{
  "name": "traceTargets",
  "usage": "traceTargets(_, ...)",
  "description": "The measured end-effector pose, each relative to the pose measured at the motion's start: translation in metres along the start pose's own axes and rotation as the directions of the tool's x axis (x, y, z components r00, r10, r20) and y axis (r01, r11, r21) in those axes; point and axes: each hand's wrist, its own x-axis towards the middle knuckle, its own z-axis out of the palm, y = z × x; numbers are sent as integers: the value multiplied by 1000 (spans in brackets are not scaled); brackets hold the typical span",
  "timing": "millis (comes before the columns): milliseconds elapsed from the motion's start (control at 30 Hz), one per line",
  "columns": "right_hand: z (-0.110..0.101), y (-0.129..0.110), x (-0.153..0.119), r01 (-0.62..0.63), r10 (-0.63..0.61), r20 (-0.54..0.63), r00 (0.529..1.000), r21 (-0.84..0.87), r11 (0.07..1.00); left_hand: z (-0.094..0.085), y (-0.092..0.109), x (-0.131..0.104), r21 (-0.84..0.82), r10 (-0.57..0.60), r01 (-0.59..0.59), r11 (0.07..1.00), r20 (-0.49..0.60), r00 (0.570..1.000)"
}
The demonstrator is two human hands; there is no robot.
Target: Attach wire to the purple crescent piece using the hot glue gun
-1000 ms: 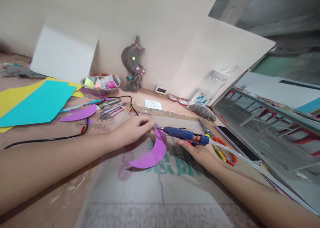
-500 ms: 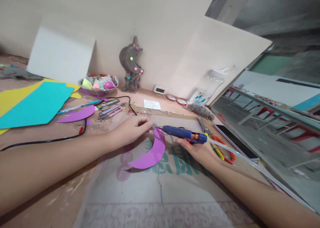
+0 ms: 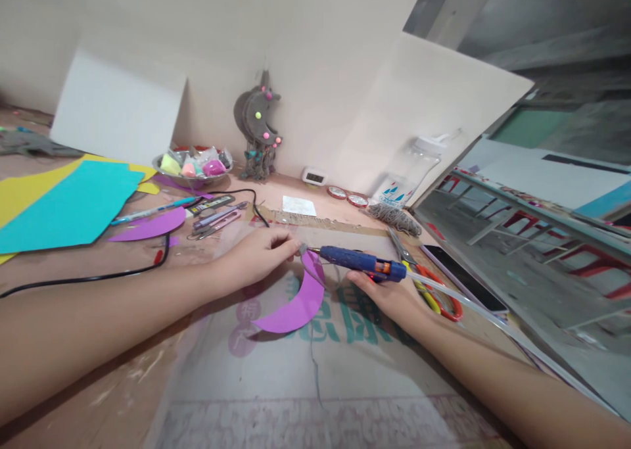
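Note:
A purple paper crescent hangs from the pinched fingers of my left hand, its wide curve toward the right. Grey yarn covers its upper tip at my fingertips, and a loose strand trails down over the printed sheet below. My right hand is wrapped round a blue glue gun, partly hiding its handle. The gun's metal nozzle points left and meets, or nearly meets, the yarn-covered tip. A long clear glue stick sticks out of the gun's back end.
Scissors and a phone lie at the right. Behind are a grey yarn bundle, a bottle, a small clock and a decorated moon. Coloured paper, a bowl and a black cord are at left.
Almost nothing differs. The glue gun stays at the crescent's upper tip, and both hands hold their places; the whole view has shifted very slightly.

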Motion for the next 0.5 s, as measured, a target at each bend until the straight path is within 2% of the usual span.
traceTargets(500,1,2,2,8,-8,1,1000,19,1000,0,0,0,9,11,-11,1000,-1,1000)
